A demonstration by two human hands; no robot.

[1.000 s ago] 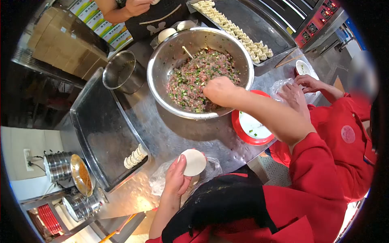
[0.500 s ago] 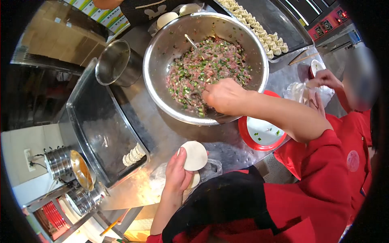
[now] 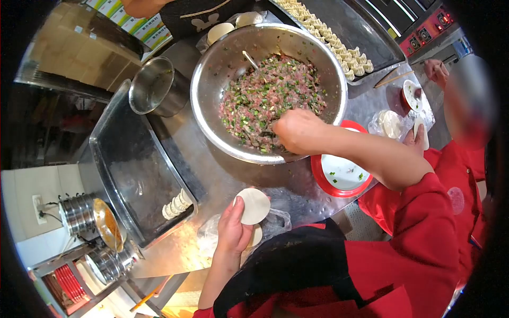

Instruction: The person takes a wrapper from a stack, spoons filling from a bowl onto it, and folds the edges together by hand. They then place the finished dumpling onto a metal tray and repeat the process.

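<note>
Head view: wrapper (image 3: pixel 253 205) flat on my left hand (image 3: pixel 233 230) fingertips, held open-palmed. Filling (image 3: pixel 265 93) at 12 o'clock from wrapper, in steel bowl (image 3: pixel 209 63). My right hand (image 3: pixel 297 130) nearer, curled knuckles-up at filling's 5 o'clock edge; can't tell what it grips. Red plate (image 3: pixel 317 177) at 2 o'clock.

Glossy metal bowl (image 3: pixel 212 69), matt dough wrapper (image 3: pixel 253 205)
</note>
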